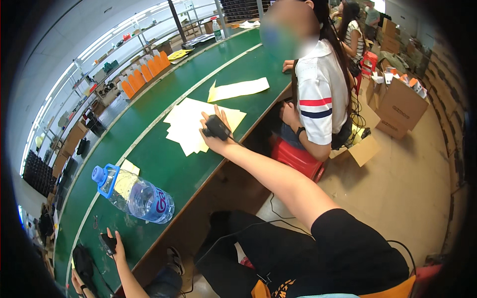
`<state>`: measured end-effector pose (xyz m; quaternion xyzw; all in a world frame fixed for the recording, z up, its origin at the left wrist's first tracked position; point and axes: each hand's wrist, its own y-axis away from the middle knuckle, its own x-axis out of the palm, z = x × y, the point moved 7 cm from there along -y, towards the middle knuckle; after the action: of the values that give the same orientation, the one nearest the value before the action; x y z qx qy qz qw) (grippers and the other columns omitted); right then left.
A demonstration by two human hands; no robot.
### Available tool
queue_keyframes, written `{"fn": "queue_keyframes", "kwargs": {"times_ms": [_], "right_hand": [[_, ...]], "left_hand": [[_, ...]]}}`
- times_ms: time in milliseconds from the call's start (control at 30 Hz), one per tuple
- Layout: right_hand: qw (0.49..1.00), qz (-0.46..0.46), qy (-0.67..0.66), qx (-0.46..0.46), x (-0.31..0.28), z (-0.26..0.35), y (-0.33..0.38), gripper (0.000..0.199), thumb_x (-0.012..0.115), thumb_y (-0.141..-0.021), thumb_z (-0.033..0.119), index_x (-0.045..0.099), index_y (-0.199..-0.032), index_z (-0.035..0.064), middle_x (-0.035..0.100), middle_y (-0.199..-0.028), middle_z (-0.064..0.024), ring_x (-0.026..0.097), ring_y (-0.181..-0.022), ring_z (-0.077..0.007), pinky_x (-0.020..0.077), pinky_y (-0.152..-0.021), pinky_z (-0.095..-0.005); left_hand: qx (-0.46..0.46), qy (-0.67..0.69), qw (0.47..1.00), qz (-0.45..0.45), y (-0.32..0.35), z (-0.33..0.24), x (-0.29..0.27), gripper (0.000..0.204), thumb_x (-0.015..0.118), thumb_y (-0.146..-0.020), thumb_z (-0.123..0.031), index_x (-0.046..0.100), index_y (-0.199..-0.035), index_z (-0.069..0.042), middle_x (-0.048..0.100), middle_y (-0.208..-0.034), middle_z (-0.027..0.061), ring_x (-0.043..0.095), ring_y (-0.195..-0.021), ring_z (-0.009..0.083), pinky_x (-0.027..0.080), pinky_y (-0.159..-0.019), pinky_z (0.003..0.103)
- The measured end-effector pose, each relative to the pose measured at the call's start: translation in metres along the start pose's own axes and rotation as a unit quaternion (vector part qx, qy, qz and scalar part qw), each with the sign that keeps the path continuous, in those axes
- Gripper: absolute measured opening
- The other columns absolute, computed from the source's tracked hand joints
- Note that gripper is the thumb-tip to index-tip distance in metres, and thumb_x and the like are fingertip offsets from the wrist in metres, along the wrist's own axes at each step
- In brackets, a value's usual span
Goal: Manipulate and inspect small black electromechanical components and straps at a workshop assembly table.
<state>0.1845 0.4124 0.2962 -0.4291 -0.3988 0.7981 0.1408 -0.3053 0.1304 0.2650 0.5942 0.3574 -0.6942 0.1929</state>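
Note:
My right hand (217, 132) reaches across the table with its fingers spread over a fan of pale yellow paper sheets (188, 119). A small black device is strapped to the back of that hand. Just beyond the stack lies a separate long yellow sheet (243, 89) with one end folded up. My left hand (115, 244), at the lower left over the table, also bears a black device; its fingers are stretched out and hold nothing visible. Between my hands is a large clear bottle (144, 201) with a blue cap and handle. A small yellow piece of paper (130, 167) shows behind it.
The green table (149, 154) has a pale stripe along it. A person in a white shirt (318, 89) sits at my right on a red stool (298, 158). Another person's hand (77, 284) is at the lower left. Cardboard boxes (401, 109) stand on the floor; cables hang near my legs.

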Motion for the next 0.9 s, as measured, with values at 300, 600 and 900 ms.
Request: {"fn": "queue_keyframes", "kwargs": {"times_ms": [300,600,900], "right_hand": [[0.985,0.091,0.143,0.004,0.04,-0.019,0.007,0.045,0.038,-0.084,0.036,0.045,-0.12,0.0103,0.037,-0.133,-0.0047,0.016,-0.129,-0.0314,0.0106,-0.105,-0.0511],[0.972,0.123,0.191,0.058,0.035,-0.022,-0.006,0.049,0.036,-0.086,0.035,0.035,-0.129,0.0099,0.03,-0.136,-0.0074,0.017,-0.13,-0.0283,0.0134,-0.106,-0.0437],[0.977,0.128,0.163,0.054,0.042,-0.026,0.001,0.044,0.038,-0.086,0.038,0.045,-0.122,0.0128,0.036,-0.133,-0.0075,0.022,-0.128,-0.0262,0.0136,-0.107,-0.0395]], "left_hand": [[-0.071,0.008,0.995,0.069,0.008,0.005,0.024,0.055,0.023,-0.087,-0.056,0.021,-0.135,-0.031,0.022,-0.141,0.0022,0.018,-0.13,0.0248,0.011,-0.101,0.05],[-0.022,0.051,0.998,0.003,-0.007,0.0,0.028,0.05,0.033,-0.087,-0.051,0.037,-0.13,-0.025,0.038,-0.132,0.009,0.037,-0.12,0.0244,0.027,-0.098,0.037],[-0.023,0.051,0.998,-0.011,-0.002,0.007,0.026,0.052,0.034,-0.087,-0.05,0.035,-0.131,-0.023,0.037,-0.132,0.0099,0.038,-0.12,0.0256,0.028,-0.098,0.037]]}}
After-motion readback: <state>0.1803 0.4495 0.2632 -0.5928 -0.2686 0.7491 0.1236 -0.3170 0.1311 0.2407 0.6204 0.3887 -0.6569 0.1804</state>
